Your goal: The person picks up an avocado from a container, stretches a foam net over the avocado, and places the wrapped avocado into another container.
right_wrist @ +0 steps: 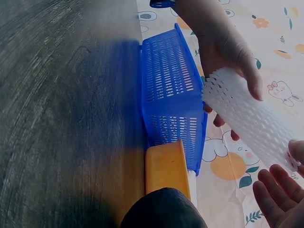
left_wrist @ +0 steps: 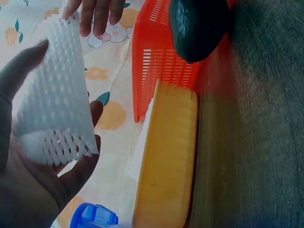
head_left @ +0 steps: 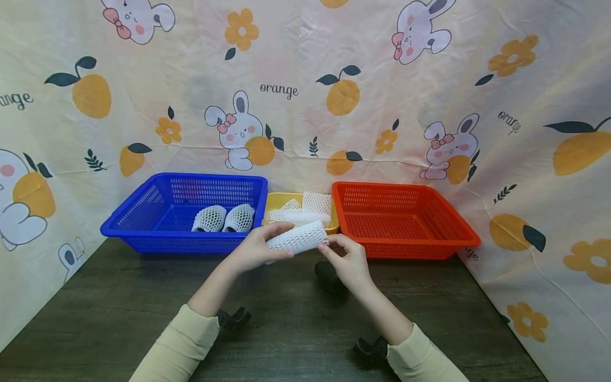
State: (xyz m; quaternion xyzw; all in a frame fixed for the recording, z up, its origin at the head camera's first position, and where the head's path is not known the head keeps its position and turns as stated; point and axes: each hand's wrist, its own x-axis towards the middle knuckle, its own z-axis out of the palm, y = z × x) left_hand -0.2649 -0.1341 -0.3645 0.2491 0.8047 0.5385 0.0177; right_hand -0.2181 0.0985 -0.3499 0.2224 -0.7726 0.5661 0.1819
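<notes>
A white foam net sleeve [head_left: 300, 237] is held up in the air between both hands, above the table. My left hand [head_left: 255, 248] grips its left part, with the thumb on the near side and fingers behind. At the right end, my right hand [head_left: 352, 261] pinches the sleeve's edge between thumb and fingertip. The left wrist view shows the sleeve as a flattened mesh tube, its lower end slightly parted. Beneath the right hand, a dark green, smooth fruit like an avocado [left_wrist: 197, 28] lies on the table, partly hidden by that hand in the head view.
A blue basket [head_left: 181, 241] on the left holds two white net-covered pieces [head_left: 238, 218]. Between it and the red basket [head_left: 406, 249] on the right stands a small yellow basket [left_wrist: 166, 156] with several foam sleeves [head_left: 317, 202]. A patterned cloth hangs behind.
</notes>
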